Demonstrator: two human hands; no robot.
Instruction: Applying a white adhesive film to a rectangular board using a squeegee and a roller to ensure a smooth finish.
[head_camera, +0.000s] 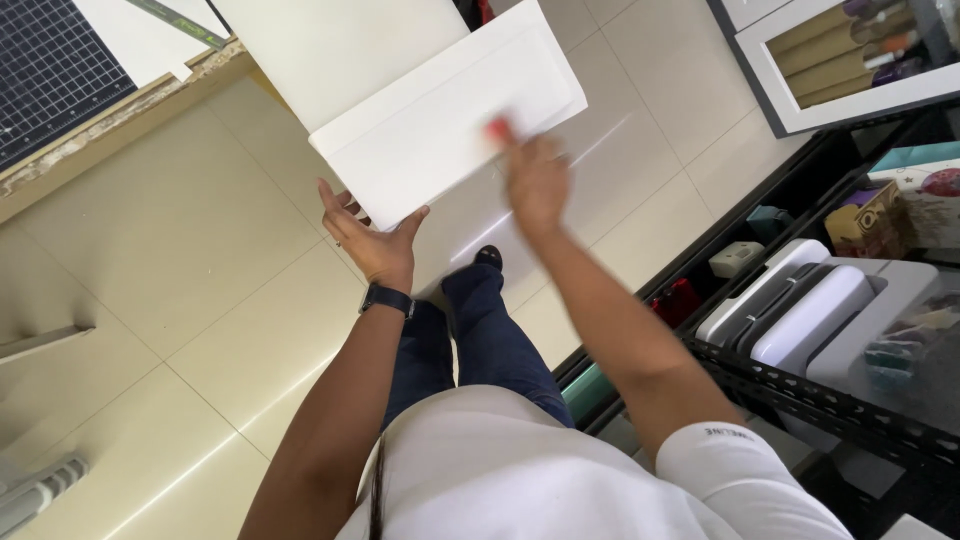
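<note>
The person stands on a pale tiled floor and holds one large white rectangular board, with a raised border like a picture mount, out in front of the body, tilted and partly over the edge of the wooden-rimmed worktop.

The left hand is under the board's lower corner, palm up and fingers spread apart, bearing it from below; the thumb shows at the edge. The right hand lies flat on the board's upper face near its right side, blurred, with something small and red at the fingertips; I cannot tell whether it grips anything or only presses.

Judging from this hold, the board could slide off the open left palm, since nothing clamps it and it slopes towards the floor. A hard press from the right hand might bend or dent the thin sheet, and the near corner could knock the worktop edge.

Counted: one white board, two hands, one dark watch on the left wrist, one dark gridded cutting mat on the worktop, and one black metal shelving rack at the right carrying grey and white cases.
</note>
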